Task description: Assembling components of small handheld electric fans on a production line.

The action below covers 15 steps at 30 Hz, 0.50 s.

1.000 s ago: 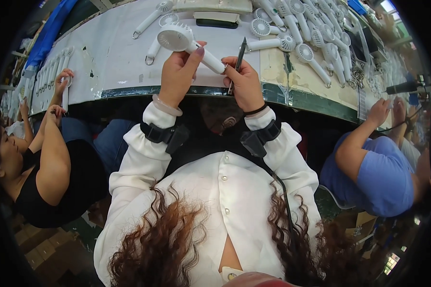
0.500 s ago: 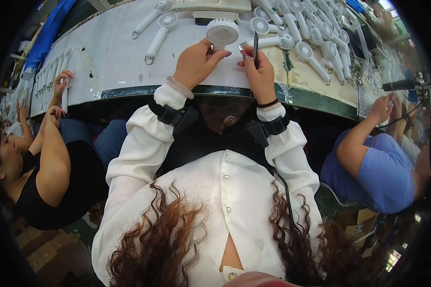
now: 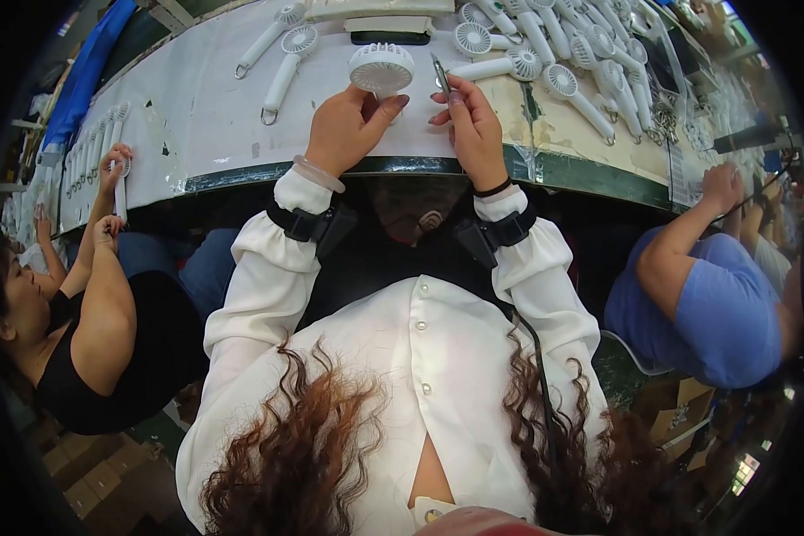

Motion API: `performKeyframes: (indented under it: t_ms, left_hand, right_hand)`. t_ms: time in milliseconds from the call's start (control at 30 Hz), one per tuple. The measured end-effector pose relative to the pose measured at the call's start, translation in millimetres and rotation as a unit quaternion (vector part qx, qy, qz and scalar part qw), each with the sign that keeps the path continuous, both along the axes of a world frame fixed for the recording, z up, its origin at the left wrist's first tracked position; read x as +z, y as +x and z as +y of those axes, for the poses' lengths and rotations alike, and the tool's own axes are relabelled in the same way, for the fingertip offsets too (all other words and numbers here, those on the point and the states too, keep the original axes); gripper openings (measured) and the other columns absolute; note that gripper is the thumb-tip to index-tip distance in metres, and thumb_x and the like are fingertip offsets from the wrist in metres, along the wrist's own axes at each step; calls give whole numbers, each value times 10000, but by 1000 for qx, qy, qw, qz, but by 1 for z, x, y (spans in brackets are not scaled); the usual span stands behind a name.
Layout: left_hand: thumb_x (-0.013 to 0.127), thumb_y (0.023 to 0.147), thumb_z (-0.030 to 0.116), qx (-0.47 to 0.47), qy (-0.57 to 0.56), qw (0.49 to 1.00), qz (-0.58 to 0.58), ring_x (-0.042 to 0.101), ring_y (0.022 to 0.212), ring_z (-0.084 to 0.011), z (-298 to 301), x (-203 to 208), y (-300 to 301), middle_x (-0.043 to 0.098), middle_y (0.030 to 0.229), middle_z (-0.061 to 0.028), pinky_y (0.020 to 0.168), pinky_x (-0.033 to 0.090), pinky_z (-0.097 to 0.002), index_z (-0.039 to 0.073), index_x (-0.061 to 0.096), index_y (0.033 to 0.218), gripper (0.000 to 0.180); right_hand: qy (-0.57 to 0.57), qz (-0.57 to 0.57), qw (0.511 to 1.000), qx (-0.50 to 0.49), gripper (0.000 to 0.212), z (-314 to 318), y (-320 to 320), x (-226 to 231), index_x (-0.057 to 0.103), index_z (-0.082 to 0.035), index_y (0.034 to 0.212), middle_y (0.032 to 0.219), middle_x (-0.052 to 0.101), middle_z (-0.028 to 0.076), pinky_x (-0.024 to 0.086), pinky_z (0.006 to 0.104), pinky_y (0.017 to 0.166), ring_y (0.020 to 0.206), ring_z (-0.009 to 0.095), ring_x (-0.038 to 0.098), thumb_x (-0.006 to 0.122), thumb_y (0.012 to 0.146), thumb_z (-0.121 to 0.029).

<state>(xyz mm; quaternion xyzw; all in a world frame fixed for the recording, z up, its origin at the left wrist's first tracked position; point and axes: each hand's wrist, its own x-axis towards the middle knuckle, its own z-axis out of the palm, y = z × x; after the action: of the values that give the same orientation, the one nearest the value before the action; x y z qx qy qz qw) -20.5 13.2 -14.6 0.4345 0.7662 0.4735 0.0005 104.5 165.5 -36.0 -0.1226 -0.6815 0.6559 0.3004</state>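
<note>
My left hand (image 3: 350,125) is closed around a white handheld fan (image 3: 381,69), its round slotted head raised over the table and its handle mostly hidden by my fingers. Just to the right, my right hand (image 3: 473,125) pinches a slim pointed metal tool (image 3: 440,76), which tilts up and to the left. The tool's tip stands apart from the fan head. Beyond my right fingers lies another white fan (image 3: 524,63) on its side. Two more fans lie to the left, the closer one a white fan (image 3: 288,71) with a metal ring at its handle end.
Many white fans (image 3: 590,54) crowd the table's far right, beside metal clips (image 3: 665,121). A dark flat object (image 3: 390,38) lies behind my held fan. The table's green edge (image 3: 402,166) runs before me. Co-workers sit at left (image 3: 107,330) and right (image 3: 710,313).
The held fan has come left and a little nearer to me. The metal tool has gone from nearly upright to leaning left. The whole view has shifted slightly.
</note>
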Motion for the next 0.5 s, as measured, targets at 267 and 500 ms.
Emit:
performKeyframes:
  t_ms: [267, 500]
  left_hand:
    - [690, 816, 476, 4, -18, 1000, 21, 564, 548, -204, -4, 1, 1, 588, 616, -45, 529, 434, -321, 39, 650, 927, 453]
    - [671, 837, 451, -2, -37, 999, 22, 588, 567, -226, -2, 3, -2, 620, 649, -75, 530, 438, -336, 31, 646, 918, 429]
  right_hand:
    - [24, 0, 1000, 0, 318, -2, 1, 0, 485, -10, 1280, 1044, 636, 64, 428, 181, 626, 764, 76, 594, 447, 994, -144]
    - [23, 8, 1000, 0, 321, -2, 0, -2, 482, 1, 1277, 1043, 635, 74, 443, 193, 659, 762, 84, 594, 450, 992, -144]
